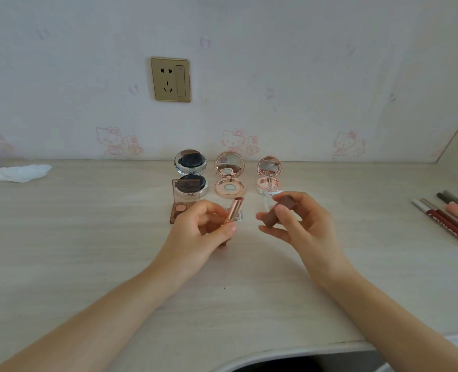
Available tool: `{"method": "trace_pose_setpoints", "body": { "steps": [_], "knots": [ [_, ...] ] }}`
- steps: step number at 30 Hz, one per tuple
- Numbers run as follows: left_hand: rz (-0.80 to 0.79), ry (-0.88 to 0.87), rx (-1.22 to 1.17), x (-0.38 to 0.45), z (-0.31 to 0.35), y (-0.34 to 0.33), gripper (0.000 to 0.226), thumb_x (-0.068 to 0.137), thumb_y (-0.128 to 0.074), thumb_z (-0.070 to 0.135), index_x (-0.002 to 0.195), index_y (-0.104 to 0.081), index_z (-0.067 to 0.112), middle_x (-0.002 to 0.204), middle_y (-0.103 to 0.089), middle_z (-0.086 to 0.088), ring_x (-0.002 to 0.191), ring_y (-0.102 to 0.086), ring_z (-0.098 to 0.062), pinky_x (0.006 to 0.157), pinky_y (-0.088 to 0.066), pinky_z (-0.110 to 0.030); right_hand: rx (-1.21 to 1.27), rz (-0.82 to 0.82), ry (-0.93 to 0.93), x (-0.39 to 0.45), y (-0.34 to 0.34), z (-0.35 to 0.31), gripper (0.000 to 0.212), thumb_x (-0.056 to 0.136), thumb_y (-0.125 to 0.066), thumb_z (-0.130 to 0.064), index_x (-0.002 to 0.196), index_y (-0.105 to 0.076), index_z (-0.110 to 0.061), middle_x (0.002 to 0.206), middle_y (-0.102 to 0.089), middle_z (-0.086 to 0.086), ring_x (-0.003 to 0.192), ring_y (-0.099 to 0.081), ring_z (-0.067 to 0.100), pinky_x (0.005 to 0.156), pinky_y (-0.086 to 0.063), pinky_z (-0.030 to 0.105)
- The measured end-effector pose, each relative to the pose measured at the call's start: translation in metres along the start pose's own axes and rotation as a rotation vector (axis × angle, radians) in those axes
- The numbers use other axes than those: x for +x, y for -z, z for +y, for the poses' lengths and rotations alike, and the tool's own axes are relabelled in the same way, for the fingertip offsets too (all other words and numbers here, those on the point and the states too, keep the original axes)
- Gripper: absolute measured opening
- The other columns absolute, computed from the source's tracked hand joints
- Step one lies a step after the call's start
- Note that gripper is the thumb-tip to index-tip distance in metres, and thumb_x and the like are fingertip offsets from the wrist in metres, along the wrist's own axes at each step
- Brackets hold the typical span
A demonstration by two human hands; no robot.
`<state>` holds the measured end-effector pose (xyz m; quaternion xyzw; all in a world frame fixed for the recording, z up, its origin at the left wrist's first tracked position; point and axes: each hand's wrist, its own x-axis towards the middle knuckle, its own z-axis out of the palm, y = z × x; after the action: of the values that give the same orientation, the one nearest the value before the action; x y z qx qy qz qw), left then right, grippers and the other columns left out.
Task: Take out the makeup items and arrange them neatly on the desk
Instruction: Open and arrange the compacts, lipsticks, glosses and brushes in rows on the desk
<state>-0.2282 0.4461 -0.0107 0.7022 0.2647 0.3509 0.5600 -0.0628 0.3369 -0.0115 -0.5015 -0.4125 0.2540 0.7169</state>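
My left hand (206, 226) grips an uncapped rose-gold lipstick (234, 209), its tip pointing up and away. My right hand (297, 224) pinches the brown lipstick cap (278, 212), held a little to the right of the tube. Behind the hands, three round compacts stand open near the wall: a silver and black one (190, 170), a rose-gold one (230, 174) and a smaller pink one (269, 174). A small brown eyeshadow palette (183, 201) lies open in front of the silver compact. The desk (88, 237) is light wood.
Several pencils, pens and tubes of makeup (453, 218) lie side by side at the right edge. A crumpled white tissue (22, 172) sits at the far left by the wall. A gold wall socket (171, 79) is above the desk. The desk's front edge curves near me.
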Motion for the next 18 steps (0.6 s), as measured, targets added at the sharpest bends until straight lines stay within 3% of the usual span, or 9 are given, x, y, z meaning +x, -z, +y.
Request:
{"method": "trace_pose_setpoints", "body": {
  "steps": [2, 5, 9, 12, 15, 18],
  "knots": [
    [-0.032, 0.043, -0.093, -0.001, 0.002, -0.001, 0.011, 0.086, -0.068, 0.006, 0.090, -0.070, 0.015, 0.075, -0.068, -0.011, 0.069, -0.067, -0.014, 0.061, -0.053, -0.020, -0.024, -0.003, -0.001, 0.000, -0.001, 0.001, 0.013, 0.094, -0.055, -0.002, 0.102, -0.063, -0.008, 0.080, -0.058, 0.021, 0.083, -0.071, 0.026, 0.073, -0.059, 0.034],
    [-0.084, 0.160, -0.235, -0.001, 0.002, -0.002, 0.015, 0.090, -0.060, 0.003, 0.087, -0.071, 0.011, 0.066, -0.057, -0.009, 0.072, -0.067, -0.019, 0.060, -0.052, -0.024, -0.051, -0.028, -0.002, -0.001, -0.002, 0.003, 0.019, 0.092, -0.057, 0.001, 0.104, -0.064, -0.011, 0.078, -0.057, 0.006, 0.077, -0.069, 0.025, 0.072, -0.059, 0.033],
    [-0.056, 0.298, -0.296, 0.000, 0.003, -0.002, 0.010, 0.092, -0.056, 0.002, 0.092, -0.066, 0.002, 0.076, -0.062, -0.011, 0.060, -0.055, -0.016, 0.050, -0.040, -0.023, -0.122, -0.002, -0.010, -0.001, -0.003, 0.003, 0.021, 0.088, -0.063, 0.000, 0.100, -0.067, -0.017, 0.075, -0.061, -0.002, 0.079, -0.069, 0.033, 0.075, -0.059, 0.038],
    [-0.018, 0.315, -0.309, 0.002, 0.007, -0.005, 0.019, 0.095, -0.054, 0.013, 0.092, -0.069, 0.002, 0.076, -0.062, -0.009, 0.059, -0.048, -0.014, 0.048, -0.036, -0.022, -0.164, 0.031, -0.011, -0.002, -0.002, 0.000, 0.020, 0.085, -0.066, -0.003, 0.096, -0.070, -0.019, 0.077, -0.061, -0.001, 0.076, -0.070, 0.027, 0.081, -0.058, 0.045],
    [0.002, 0.311, -0.398, 0.005, 0.016, -0.008, 0.034, 0.099, -0.048, 0.019, 0.082, -0.076, 0.007, 0.073, -0.061, -0.008, 0.059, -0.050, -0.014, 0.049, -0.040, -0.022, -0.133, 0.055, -0.032, -0.003, 0.004, -0.004, 0.023, 0.083, -0.068, 0.000, 0.100, -0.069, -0.016, 0.078, -0.065, -0.001, 0.074, -0.070, 0.026, 0.081, -0.058, 0.047],
    [-0.049, 0.266, -0.413, 0.009, 0.023, -0.017, 0.026, 0.098, -0.050, 0.014, 0.090, -0.072, 0.004, 0.079, -0.061, -0.008, 0.065, -0.057, -0.014, 0.058, -0.053, -0.026, -0.154, 0.034, -0.045, -0.003, 0.015, -0.012, 0.019, 0.082, -0.070, -0.001, 0.092, -0.070, -0.017, 0.081, -0.069, 0.002, 0.074, -0.070, 0.024, 0.082, -0.058, 0.047]
  ]
}}
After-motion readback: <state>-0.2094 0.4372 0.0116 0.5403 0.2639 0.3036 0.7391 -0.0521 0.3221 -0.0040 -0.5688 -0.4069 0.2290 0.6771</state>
